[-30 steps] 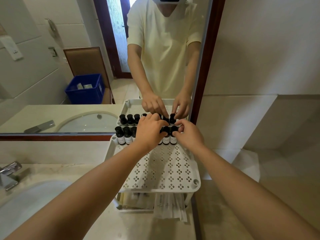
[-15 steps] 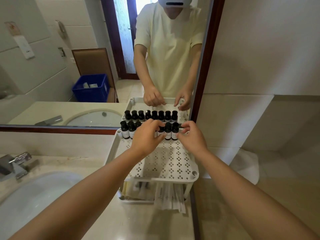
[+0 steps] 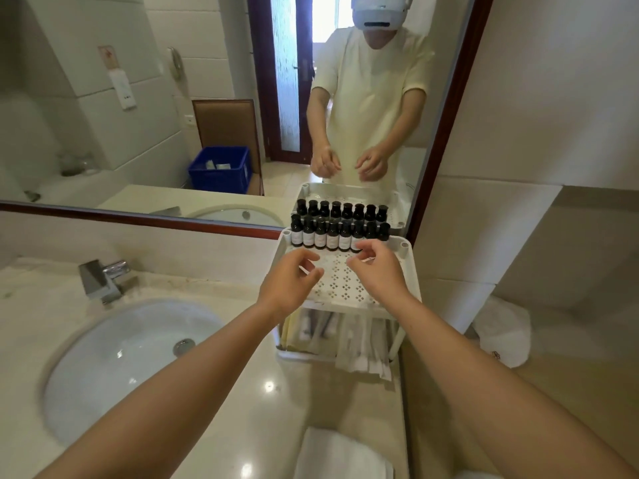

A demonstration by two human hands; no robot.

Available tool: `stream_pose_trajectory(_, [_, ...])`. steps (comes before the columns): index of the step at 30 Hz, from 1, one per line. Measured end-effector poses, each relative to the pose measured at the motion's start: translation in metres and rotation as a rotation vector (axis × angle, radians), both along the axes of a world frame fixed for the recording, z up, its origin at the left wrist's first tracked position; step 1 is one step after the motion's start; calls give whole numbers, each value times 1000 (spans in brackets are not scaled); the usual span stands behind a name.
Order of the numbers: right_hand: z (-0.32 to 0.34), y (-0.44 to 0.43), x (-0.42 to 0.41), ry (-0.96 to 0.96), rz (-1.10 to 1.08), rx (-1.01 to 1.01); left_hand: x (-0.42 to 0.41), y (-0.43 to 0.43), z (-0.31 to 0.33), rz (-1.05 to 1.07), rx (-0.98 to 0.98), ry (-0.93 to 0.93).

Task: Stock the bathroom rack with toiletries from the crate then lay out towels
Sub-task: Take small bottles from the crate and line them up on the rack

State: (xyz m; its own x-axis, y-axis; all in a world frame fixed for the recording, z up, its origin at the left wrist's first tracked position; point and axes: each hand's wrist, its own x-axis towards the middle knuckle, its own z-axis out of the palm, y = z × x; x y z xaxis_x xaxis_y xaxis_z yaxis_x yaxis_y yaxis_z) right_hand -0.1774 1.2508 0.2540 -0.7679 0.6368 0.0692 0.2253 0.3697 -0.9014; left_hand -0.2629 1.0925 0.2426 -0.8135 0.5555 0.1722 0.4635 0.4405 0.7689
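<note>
I'm holding nothing: my left hand (image 3: 288, 285) and right hand (image 3: 378, 269) are hovering loosely curled over the rack (image 3: 340, 283), just short of the bottles (image 3: 332, 238).

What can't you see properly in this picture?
Head view:
Bottles: label words too small to read.
Packets: blurred, half hidden under the top shelf.
Towel: cut off by the bottom edge.
Last bottles on the right: partly behind the right hand.

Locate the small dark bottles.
In the head view, the bottles line the back of the top shelf of the rack, by the mirror, right of the sink.
</note>
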Motion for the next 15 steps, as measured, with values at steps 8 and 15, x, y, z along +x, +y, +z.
stream_pose_trajectory(8, [3, -116, 30, -70, 162, -21, 42, -115, 0, 120, 50, -38])
stream_pose_trajectory(15, [-17, -231, 48, -175, 359, -74, 87, -233, -19, 320, 125, -172])
